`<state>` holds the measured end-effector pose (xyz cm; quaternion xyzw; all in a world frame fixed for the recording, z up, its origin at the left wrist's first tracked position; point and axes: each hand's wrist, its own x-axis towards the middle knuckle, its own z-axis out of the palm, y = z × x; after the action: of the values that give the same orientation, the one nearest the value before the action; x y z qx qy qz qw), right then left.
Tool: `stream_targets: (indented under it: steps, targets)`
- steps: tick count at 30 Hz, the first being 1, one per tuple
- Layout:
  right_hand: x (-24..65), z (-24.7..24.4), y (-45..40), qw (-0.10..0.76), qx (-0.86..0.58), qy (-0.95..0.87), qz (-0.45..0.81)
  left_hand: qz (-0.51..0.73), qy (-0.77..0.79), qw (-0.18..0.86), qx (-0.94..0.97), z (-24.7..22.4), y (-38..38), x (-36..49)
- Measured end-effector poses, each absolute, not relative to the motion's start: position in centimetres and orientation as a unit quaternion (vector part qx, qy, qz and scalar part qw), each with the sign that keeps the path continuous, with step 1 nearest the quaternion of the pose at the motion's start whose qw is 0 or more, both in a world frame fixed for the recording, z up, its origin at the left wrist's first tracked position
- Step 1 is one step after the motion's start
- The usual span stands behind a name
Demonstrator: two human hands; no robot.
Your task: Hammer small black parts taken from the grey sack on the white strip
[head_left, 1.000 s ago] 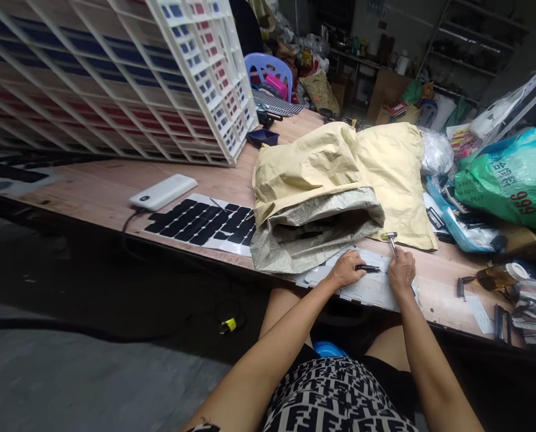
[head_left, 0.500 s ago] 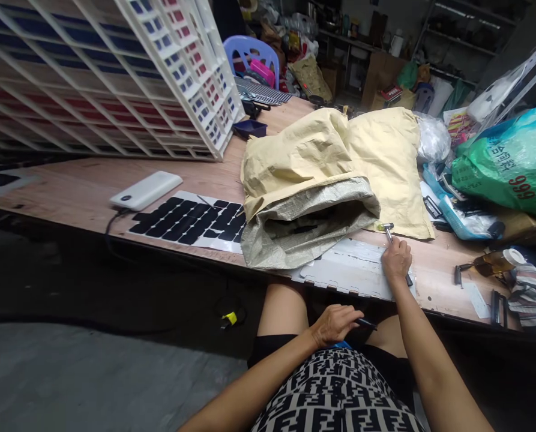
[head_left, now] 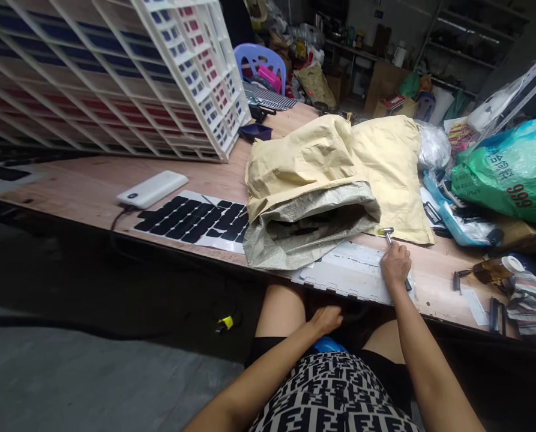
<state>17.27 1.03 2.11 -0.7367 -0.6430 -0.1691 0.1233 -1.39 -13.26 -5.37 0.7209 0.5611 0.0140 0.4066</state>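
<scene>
Left hand (head_left: 328, 318) sits half-hidden under the table edge (head_left: 231, 259), its grip unseen.

Lighting is uneven. The tabletop (head_left: 92, 186) receives moderate, diffuse light from above, with no glare. Beneath its near edge the scene falls into deep shadow, and the left hand (head_left: 327, 318) is dim there. The far background is dark. Wide-angle distortion bends straight lines toward the picture edges. Focus is adequate; fine detail is soft.

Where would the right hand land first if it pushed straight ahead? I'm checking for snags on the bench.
Probably the yellow sack: the right hand points up the small hammer towards its edge.
</scene>
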Motion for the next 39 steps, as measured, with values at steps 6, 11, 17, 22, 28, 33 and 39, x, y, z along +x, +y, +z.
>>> stream_targets:
  steps: [6,11,17,22,28,33,39]
  targets:
    - [17.2,2.2,1.0,0.12,-0.738,-0.643,-0.166,0.382,0.428,0.107,0.812,0.5,-10.9,-4.4]
    - [17.2,2.1,1.0,0.122,-0.737,-0.644,-0.163,0.347,0.713,0.046,0.607,4.4,-2.5,-11.8]
    - [17.1,2.2,0.9,0.115,-0.744,-0.64,-0.151,0.135,0.792,0.168,0.572,3.6,0.4,-15.1]
    - [17.1,2.2,0.9,0.113,-0.744,-0.641,-0.149,0.208,0.773,0.092,0.592,3.6,-1.5,-13.8]
    - [17.0,2.2,0.9,0.114,-0.746,-0.638,-0.149,0.18,0.752,0.144,0.617,3.5,-1.5,-13.2]
    - [17.0,2.1,0.8,0.115,-0.745,-0.64,-0.148,0.158,0.734,0.191,0.633,3.5,-1.0,-14.2]
    - [16.9,2.2,0.7,0.115,-0.749,-0.638,-0.134,0.253,0.718,0.123,0.636,4.5,-2.8,-12.1]
